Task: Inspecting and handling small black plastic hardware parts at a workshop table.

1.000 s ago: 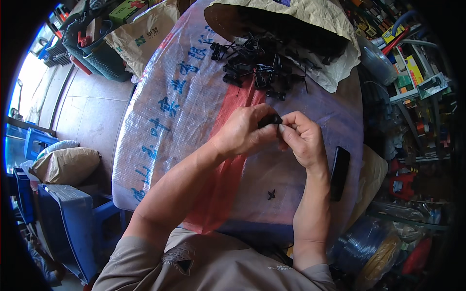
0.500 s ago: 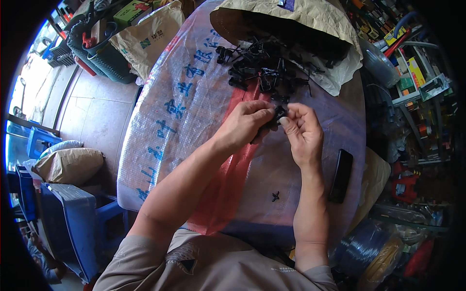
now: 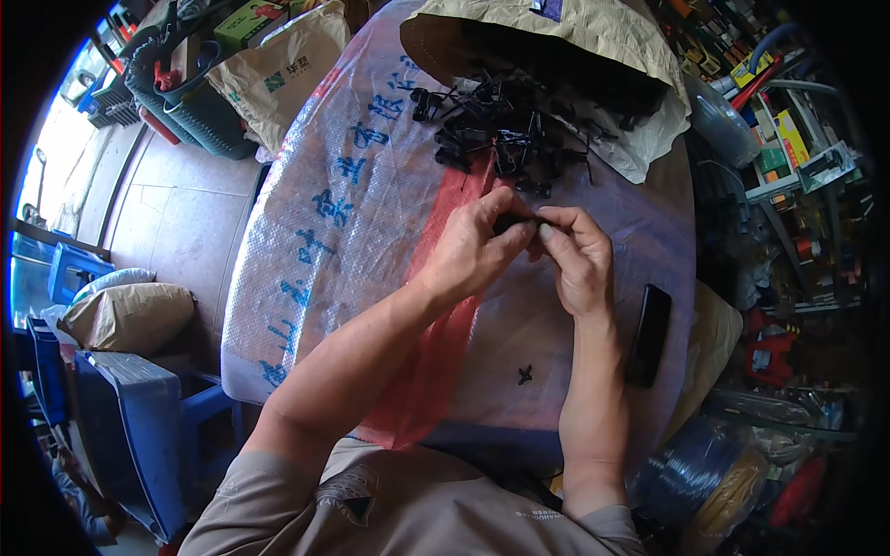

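Note:
My left hand (image 3: 479,239) is closed around a small black plastic part (image 3: 506,222), most of which its fingers hide. My right hand (image 3: 578,252) meets it at the fingertips, thumb and forefinger pinched at the right end of the same part. Just beyond both hands lies a heap of black plastic parts (image 3: 501,130) with thin prongs, spilling toward a large paper sack (image 3: 593,32) whose mouth gapes at the far side. A single small black cross-shaped piece (image 3: 526,374) rests on the woven sheet (image 3: 371,232), between my forearms.
A black phone (image 3: 649,334) lies right of my right forearm. Left of the table stand a blue plastic stool (image 3: 130,417), a stuffed sack (image 3: 134,315) and a dark green basket (image 3: 195,111). Crowded shelves (image 3: 788,176) and wire coils (image 3: 695,473) line the right side.
Both hands have turned and drawn closer together, so the black part is now mostly covered. My right fingers have folded in to a pinch. The heap and the phone stay put.

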Tool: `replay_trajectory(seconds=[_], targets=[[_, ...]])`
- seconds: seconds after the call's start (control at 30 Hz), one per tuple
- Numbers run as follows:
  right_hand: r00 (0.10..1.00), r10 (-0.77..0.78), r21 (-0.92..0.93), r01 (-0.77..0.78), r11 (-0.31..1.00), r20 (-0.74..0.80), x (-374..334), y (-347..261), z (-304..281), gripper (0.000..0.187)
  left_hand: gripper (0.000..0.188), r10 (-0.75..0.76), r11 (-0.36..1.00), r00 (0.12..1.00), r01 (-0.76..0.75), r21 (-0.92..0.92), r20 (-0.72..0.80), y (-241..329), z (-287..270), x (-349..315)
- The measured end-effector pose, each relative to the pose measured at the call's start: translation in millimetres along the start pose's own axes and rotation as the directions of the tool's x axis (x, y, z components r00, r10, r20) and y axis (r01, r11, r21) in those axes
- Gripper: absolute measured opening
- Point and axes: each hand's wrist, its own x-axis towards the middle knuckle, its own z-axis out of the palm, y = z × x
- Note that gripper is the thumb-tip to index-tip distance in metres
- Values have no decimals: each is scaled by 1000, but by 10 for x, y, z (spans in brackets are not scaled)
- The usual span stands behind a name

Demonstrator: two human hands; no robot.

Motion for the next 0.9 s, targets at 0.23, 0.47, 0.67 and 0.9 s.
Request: replay_trajectory(seconds=[0.23, 0.47, 0.67, 0.9], targets=[[998, -51, 91, 49, 995, 29, -9, 90, -22, 11, 7, 19, 997, 1000, -18, 69, -7, 75, 37, -51], [1000, -8, -192, 13, 981, 24, 28, -58, 104, 24, 10, -239, 804, 968, 156, -574, -71, -22, -242, 156], [943, -285, -864, 283, 416, 172, 488, 58, -159, 36, 16, -259, 419, 965, 147, -896, 37, 7, -490, 247], [996, -84, -475, 80, 876, 12, 279, -145, -246, 17, 7, -263, 538, 963, 102, -837, -51, 13, -471, 202]])
